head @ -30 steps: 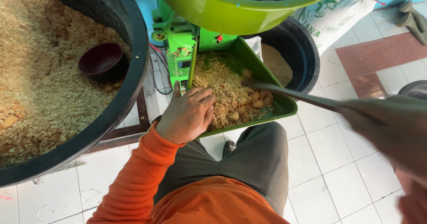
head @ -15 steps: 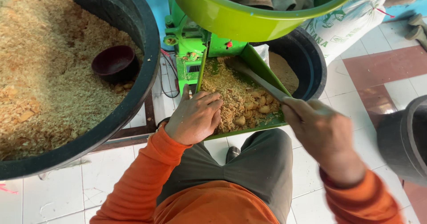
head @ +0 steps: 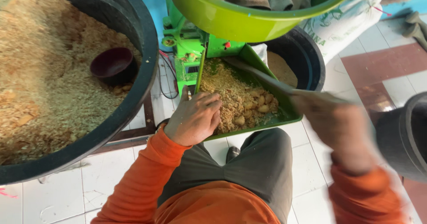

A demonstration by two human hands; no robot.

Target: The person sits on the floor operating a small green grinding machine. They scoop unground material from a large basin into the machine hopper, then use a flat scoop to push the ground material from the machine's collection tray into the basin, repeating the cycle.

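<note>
My left hand (head: 194, 119) rests on the near left corner of a green feed tray (head: 249, 57), fingers curled over crumbly tan mash (head: 231, 97) and pale lumps (head: 258, 104). My right hand (head: 338, 126), blurred, grips a long grey metal blade (head: 262, 77) whose tip lies across the tray toward the green machine (head: 189, 42). Orange sleeves cover both my arms.
A big black tub (head: 147, 59) of tan shredded feed, holding a dark bowl (head: 113, 66), fills the left. A green basin (head: 231, 15) hangs over the machine. A second black tub (head: 309, 57), a white sack (head: 344, 22) and a dark bin (head: 407, 135) stand at right on white tiles.
My right hand with the blade came in from the far right to the tray's right edge. My left hand stayed on the mash, and the camera view moved closer.
</note>
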